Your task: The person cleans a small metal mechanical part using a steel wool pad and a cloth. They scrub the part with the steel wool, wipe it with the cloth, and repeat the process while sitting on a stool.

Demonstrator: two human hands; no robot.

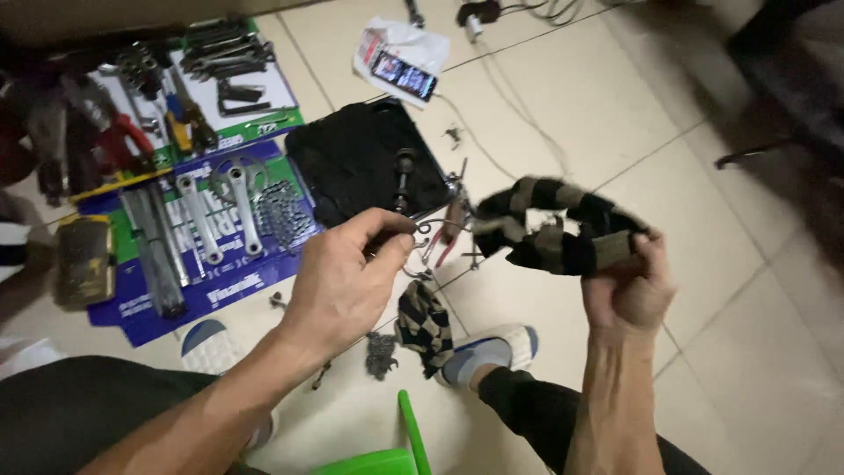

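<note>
My left hand (347,281) pinches a thin bent metal wire hook (420,237) between thumb and fingers at the middle of the view. My right hand (629,286) is closed on a black and tan striped cloth (554,230), which bunches up and arcs to the left toward the wire. A second piece of the same striped cloth (424,324) hangs below my left hand, over the tiled floor.
A black tray (352,163) with a bolt lies ahead. Crank arms (215,211), a chain (280,211) and tubes rest on blue cardboard; wrenches and pliers (123,136) on green cardboard. A phone (403,75) and cables lie beyond. Green plastic stool (387,453), my sandalled foot (492,352).
</note>
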